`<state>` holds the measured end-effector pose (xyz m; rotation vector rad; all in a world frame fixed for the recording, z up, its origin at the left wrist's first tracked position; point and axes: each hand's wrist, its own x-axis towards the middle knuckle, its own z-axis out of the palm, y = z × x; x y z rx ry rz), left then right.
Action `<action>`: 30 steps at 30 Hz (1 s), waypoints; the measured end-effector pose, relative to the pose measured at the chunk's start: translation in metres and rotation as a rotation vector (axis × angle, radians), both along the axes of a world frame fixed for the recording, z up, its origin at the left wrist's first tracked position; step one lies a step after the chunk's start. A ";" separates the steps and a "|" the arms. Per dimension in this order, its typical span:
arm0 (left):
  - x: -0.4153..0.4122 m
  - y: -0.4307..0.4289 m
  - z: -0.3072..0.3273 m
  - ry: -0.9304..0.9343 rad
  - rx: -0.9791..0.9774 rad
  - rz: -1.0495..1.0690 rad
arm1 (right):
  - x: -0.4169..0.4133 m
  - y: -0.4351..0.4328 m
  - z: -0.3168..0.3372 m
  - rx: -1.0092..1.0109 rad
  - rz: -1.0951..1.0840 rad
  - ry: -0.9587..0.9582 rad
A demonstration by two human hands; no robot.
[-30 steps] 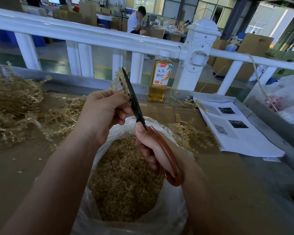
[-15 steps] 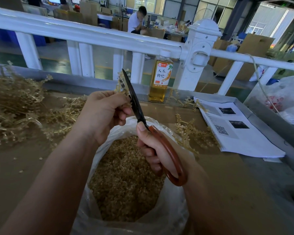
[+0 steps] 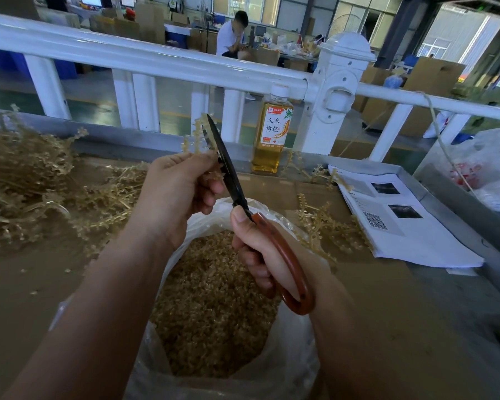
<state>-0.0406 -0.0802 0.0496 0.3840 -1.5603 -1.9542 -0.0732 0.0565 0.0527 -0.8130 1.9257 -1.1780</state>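
One left hand [image 3: 176, 194] above the one bag [image 3: 289, 370], fingers pinching one pale sprig [image 3: 198, 134], one right hand [image 3: 260, 255] gripping one pair of scissors [image 3: 231, 180], blades at the sprig, its lower part hidden by fingers, one bottle [image 3: 272, 134] behind the bag.

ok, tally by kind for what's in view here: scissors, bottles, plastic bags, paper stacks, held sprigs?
Scissors: 1
Bottle: 1
Plastic bags: 2, open bag of cut bits and bag at right
Paper stack: 1
Held sprig: 1
Total: 6
Loose sprigs: too many to count.
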 end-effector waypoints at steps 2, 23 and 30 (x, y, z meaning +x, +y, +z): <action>0.001 0.000 -0.001 -0.003 -0.004 0.005 | 0.000 -0.002 -0.002 -0.022 -0.012 0.011; 0.001 0.009 0.001 -0.056 -0.131 0.061 | -0.001 -0.001 -0.010 -0.060 -0.056 -0.014; 0.000 0.009 0.001 -0.057 -0.102 0.030 | -0.002 0.001 -0.008 -0.059 -0.033 -0.070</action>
